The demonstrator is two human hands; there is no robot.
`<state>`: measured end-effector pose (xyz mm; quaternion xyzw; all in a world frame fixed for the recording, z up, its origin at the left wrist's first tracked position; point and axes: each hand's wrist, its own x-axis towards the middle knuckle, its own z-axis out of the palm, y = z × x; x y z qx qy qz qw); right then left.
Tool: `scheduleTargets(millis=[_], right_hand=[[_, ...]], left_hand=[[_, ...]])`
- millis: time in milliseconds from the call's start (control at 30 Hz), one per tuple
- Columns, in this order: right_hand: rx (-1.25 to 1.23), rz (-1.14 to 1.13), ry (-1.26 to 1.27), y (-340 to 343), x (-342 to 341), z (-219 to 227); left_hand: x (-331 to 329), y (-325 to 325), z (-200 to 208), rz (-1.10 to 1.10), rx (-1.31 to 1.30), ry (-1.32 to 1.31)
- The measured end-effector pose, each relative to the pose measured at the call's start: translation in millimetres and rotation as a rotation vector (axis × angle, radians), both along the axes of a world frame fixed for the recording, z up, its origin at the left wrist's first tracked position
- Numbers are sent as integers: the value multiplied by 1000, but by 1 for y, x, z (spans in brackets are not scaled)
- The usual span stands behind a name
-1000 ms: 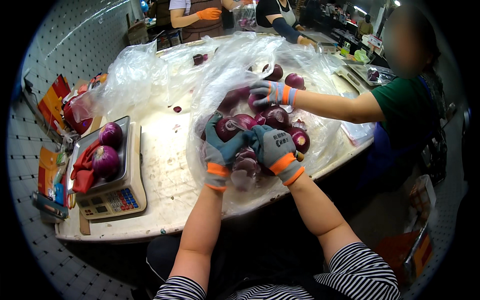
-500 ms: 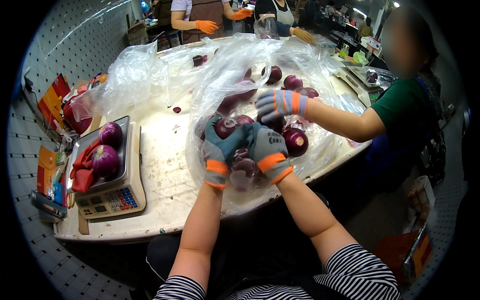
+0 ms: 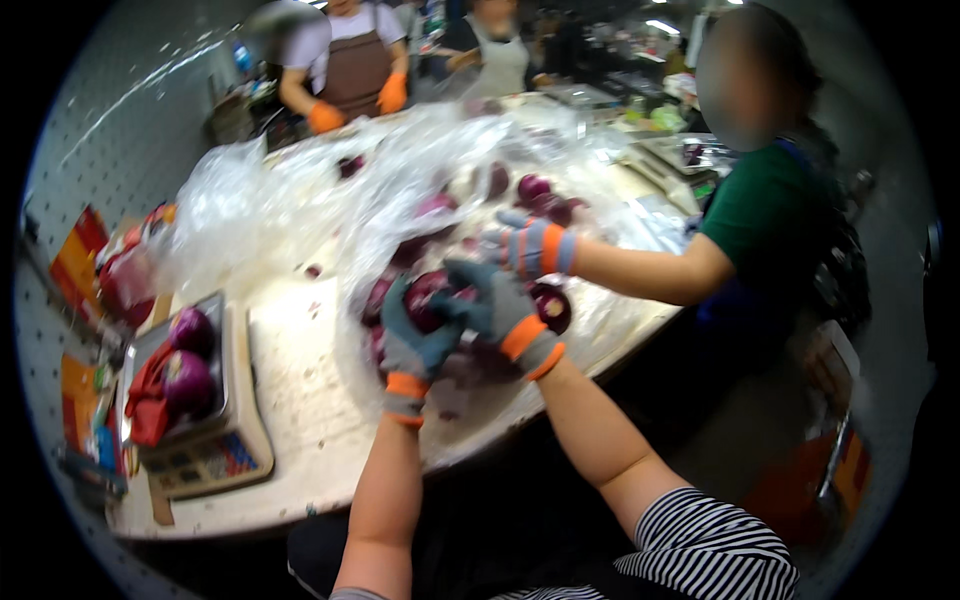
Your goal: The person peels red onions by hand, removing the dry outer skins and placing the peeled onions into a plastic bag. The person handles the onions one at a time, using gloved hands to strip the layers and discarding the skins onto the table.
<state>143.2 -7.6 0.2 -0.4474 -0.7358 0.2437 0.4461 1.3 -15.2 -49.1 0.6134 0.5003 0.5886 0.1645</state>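
Observation:
A dark red onion (image 3: pixel 425 301) sits in my left hand (image 3: pixel 410 345), its gloved fingers closed round the left and lower sides. My right hand (image 3: pixel 503 308), in a matching grey-blue glove with an orange cuff, curls against the onion's right side, thumb and fingers apart around it; blur softens the contact. Both hands are over a clear plastic bag (image 3: pixel 590 300) spread on the table, with more onions in it. Another onion (image 3: pixel 551 307) lies just right of my right hand. A co-worker's gloved hand (image 3: pixel 527 246) reaches in from the right, above these onions.
A scale (image 3: pixel 238 425) at the left bears two onions (image 3: pixel 190 383) and a red cloth or net (image 3: pixel 150 400). Crumpled plastic (image 3: pixel 220 200) covers the far left of the white table (image 3: pixel 310 400). Two people stand across it; a person in green (image 3: pixel 755 205) is at the right.
The view has shifted, and my hands appear lower and further left. My left hand has turned with the onion. The co-worker's hand stays over the bag; a person opposite has lowered their orange gloves.

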Motion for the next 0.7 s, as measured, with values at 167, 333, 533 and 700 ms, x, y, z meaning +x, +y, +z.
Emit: scheduleTargets(millis=[167,333,533,700], right_hand=[[70,45,-80,5,5,-9],[143,-217,-176,12,5,-13],[36,-194,-258,16,22,-24],[193,-149,-195,12,9,-17]], left_hand=[[2,-6,7,-124,-63,102],[5,-7,-5,-61,40,100],[7,-10,10,-160,-193,-273],[-4,-1,-2,-331,-172,-630]])
